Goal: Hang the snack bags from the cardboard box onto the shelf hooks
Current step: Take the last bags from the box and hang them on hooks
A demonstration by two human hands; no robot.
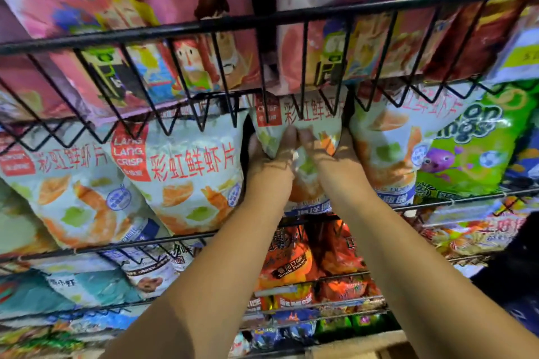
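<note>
Shop wire rack fills the frame, every tier packed with snack bags. Task item is the prawn cracker bag [302, 118], centre of frame, top tucked under the upper wire basket [262, 20], bottom about level with the lower rail [175, 242]. Left grip [268, 163] wraps its left side and right grip [332, 157] its right. Both are closed on the bag, what look like thumbs meeting on the front face, the other fingers out of sight behind. Two-handed hold at mid-height makes sense: the bag is puffy and slick, and squeezing narrows it for the slot. Same-print left neighbour [180, 178] and right neighbour [388, 148] sit just beside it, maybe touching, so it's a tight fit. Both forearms reach up from below, likely because the bag top has to go in under the basket wires. Hook itself is hidden behind the bag top and those wires, so I can't tell if it's threaded. My read: seating step, bag in its column, not released. Next probably needs a push back and a slight lift, then a check that it hangs. Risk: knocking a neighbour loose or tearing the hang hole. Green bag [466, 148] sits right of centre, pink bags [189, 67] above, red bags [288, 265] below. Tan edge [358, 351] at the bottom could be the cardboard box, but too little shows.
</note>
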